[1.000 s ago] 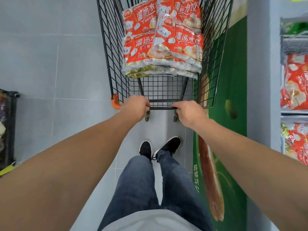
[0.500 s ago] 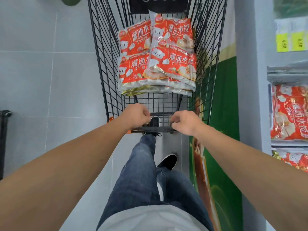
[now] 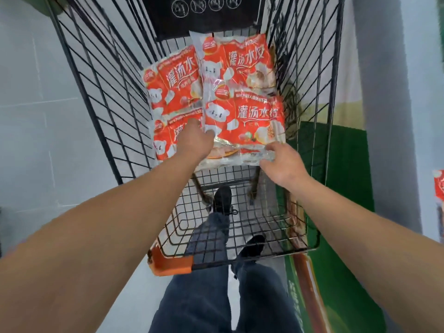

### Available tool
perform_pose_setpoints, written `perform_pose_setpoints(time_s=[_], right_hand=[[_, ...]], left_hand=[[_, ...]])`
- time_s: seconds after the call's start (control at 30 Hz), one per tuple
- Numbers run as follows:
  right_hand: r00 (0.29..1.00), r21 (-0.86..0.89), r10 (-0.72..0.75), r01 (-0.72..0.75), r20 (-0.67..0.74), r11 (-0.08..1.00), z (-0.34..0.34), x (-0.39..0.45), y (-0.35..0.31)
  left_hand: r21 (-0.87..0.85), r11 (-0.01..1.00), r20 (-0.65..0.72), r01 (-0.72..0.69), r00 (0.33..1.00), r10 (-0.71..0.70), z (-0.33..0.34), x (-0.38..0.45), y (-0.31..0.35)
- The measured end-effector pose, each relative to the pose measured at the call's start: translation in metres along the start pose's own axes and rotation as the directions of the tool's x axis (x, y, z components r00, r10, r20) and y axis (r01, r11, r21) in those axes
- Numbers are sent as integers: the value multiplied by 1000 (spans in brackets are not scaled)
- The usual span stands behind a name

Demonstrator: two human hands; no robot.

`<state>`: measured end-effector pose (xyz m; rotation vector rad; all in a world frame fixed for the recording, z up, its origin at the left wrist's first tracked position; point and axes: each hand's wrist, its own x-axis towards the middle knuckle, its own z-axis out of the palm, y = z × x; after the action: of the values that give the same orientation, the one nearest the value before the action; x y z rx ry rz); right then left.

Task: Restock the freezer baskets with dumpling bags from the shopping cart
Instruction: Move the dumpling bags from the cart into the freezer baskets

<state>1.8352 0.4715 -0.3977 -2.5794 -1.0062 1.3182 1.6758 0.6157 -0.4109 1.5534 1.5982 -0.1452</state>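
Both hands have left the cart's push bar and now reach down inside the black wire shopping cart (image 3: pixel 101 111), where the red-and-white plastic dumpling bags (image 3: pixel 242 97) lie stacked against its far end. The left hand (image 3: pixel 195 138) rests on the near-left bag of the stack with its fingers curled at the seam beside the top right-hand bag; whether it has actually closed on plastic cannot be told. The right hand (image 3: pixel 283 164) sits at the near edge of the stack, its fingers pinching or just touching the clear crimped end of the top right-hand bag.

The step in hand looks like lifting the first bag or two out of the cart. To do it well, the grip is best taken on the bag body rather than the thin seal, since frozen contents slide and a crimped edge can tear or slip. Lifting the top bag first keeps the stack from spilling toward the cart's near end. More red bags (image 3: pixel 439 186) show right of the cart, likely the freezer to fill.
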Motion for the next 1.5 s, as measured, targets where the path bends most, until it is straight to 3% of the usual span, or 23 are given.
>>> perform_pose_setpoints(time_s=[0.2, 0.33, 0.4, 0.5, 0.57, 0.63, 0.73, 0.8, 0.87, 1.1, 1.33, 1.5], right_hand=[[999, 114, 21, -24, 29, 993, -6, 27, -5], [998, 245, 69, -66, -5, 967, -8, 45, -16], [988, 399, 145, -151, 46, 904, -5, 59, -26], [958, 460, 264, -286, 113, 841, 1, 73, -41], [943, 515, 312, -326, 117, 792, 5, 81, -46], [934, 581, 319, -351, 161, 734, 8, 85, -46], [916, 733, 325, -386, 234, 560, 10, 84, -45], [903, 823, 372, -372, 214, 429, 8, 81, -44], [902, 867, 395, -330, 172, 374, 4, 74, -42], [908, 745, 394, -162, -144, 647, -12, 2, -39], [888, 762, 391, -75, -242, 644, -48, -93, -8], [836, 811, 459, -29, -301, 585, -62, -155, 26]], left_hand=[[-288, 947, 8, 145, 989, -149, 7, 29, 3], [-297, 934, 5, 199, 978, -207, -21, 24, -30], [-270, 921, 23, 280, 958, -284, -40, 22, -51], [-150, 894, 144, 422, 904, -403, -54, 21, -67], [-223, 849, 189, 480, 875, -445, -55, 26, -68], [-402, 757, 207, 514, 857, -472, -55, 33, -63], [-646, 595, 223, 479, 863, -453, -55, 43, -55], [-665, 599, 180, 445, 874, -450, -53, 52, -58], [-636, 657, 138, 405, 897, -420, -46, 62, -67], [-626, 704, 121, 335, 934, -337, -53, 4, -50], [-658, 717, 154, 231, 973, -171, -68, -75, 3], [-562, 812, 200, 157, 978, -50, -59, -129, 35]])
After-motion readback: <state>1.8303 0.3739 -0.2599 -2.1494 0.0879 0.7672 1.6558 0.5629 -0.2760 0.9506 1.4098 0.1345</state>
